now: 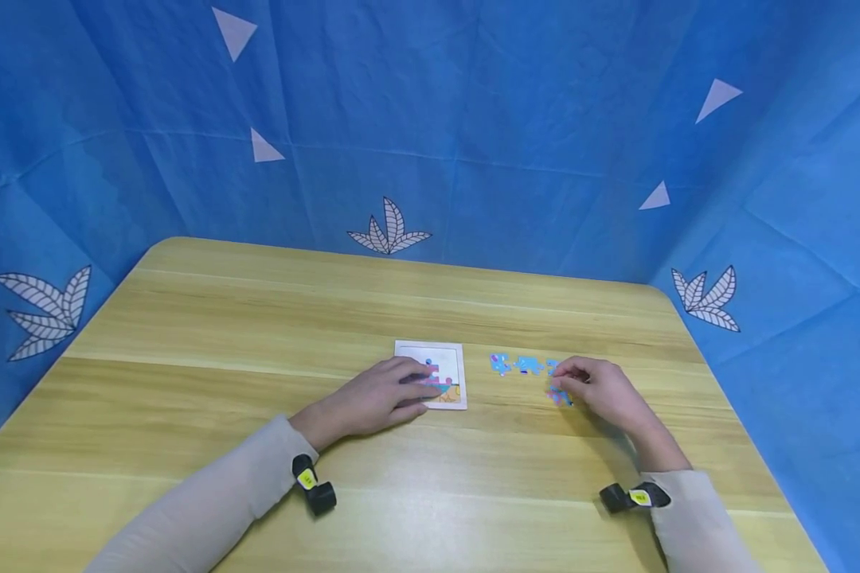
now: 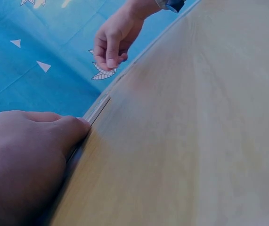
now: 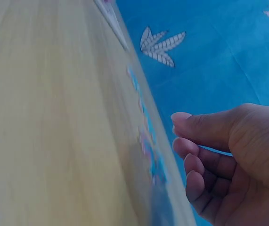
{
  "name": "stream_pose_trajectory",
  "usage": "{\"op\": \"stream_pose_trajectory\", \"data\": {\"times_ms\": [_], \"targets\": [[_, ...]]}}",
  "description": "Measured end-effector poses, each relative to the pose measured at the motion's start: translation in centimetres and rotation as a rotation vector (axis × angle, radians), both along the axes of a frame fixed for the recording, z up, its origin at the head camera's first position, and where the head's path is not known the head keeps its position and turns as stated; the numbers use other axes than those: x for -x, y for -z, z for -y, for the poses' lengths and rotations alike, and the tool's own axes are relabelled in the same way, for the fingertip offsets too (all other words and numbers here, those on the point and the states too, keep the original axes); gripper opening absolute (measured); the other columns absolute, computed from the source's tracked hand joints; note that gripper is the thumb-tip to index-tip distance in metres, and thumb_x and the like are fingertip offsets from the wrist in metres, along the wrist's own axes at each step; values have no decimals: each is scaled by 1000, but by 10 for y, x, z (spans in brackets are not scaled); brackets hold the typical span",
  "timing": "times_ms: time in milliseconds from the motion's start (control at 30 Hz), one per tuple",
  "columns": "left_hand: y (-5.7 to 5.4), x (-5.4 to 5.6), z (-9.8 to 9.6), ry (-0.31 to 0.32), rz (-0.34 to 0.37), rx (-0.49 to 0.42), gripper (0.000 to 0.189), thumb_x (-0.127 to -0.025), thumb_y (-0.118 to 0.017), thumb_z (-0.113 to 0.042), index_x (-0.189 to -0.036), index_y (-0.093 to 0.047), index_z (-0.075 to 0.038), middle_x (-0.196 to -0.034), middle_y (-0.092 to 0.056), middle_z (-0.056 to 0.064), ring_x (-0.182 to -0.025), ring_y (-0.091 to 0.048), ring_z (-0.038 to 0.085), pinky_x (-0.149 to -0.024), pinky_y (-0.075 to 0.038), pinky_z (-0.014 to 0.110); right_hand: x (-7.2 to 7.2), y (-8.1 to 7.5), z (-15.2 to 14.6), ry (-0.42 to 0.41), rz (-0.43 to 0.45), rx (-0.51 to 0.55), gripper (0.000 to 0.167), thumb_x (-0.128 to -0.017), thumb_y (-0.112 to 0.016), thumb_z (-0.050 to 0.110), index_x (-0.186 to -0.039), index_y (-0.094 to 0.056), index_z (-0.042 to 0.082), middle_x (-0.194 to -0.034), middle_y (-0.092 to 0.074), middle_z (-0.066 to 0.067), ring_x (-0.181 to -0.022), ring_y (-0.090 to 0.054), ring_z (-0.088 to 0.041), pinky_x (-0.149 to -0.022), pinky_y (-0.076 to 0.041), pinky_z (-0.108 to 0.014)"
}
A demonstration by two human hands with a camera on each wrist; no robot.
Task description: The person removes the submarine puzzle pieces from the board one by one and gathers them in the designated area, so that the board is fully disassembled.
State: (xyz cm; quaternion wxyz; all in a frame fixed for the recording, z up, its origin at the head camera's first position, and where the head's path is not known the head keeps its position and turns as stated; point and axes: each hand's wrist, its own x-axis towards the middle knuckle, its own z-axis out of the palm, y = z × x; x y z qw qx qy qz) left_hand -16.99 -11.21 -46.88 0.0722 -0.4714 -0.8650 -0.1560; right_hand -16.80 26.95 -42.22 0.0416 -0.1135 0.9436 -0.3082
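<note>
A small square jigsaw tray [image 1: 430,345] with a white frame lies near the table's middle. Several pieces fill its lower part, partly covered by fingers. My left hand [image 1: 380,398] rests on the tray, fingers extended across its left side. In the left wrist view, the tray's edge [image 2: 99,109] shows beyond that hand. To the tray's right lie loose blue jigsaw pieces [image 1: 528,364], one with pink on it [image 1: 560,395]. Over the rightmost ones hovers my right hand [image 1: 605,391]. The right wrist view shows its fingers [image 3: 194,162] loosely bent, a gap below the thumb and nothing held.
The pale wooden table [image 1: 430,493] has rounded far corners. Behind and beside it hangs a blue curtain [image 1: 430,95] with white triangles and leaf prints. Each sleeved wrist wears a black camera band [image 1: 314,485].
</note>
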Motion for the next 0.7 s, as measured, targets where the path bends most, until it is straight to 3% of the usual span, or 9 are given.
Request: {"op": "stream_pose_trajectory", "data": {"times_ms": [300,700], "targets": [[1,-1,-1,-33,43,-25,47,-99,-54,-45,-139,-57,-19,-141,-50,-1,-132,-41,17,-114,-29,36,7,-7,37,-66,28,57,11,-94,-67,19,-100,-71,11,-85,-66,-4,-70,-58,-20,-57,-49,-30],[-2,-2,1,-151,47,-14,50,-95,-57,-52,-134,-60,-21,-133,-54,0,-126,-45,20,-111,-32,42,17,-11,96,-191,-47,37,7,-93,-69,20,-97,-71,15,-84,-62,7,-76,-57,-14,-69,-48,-33]]}}
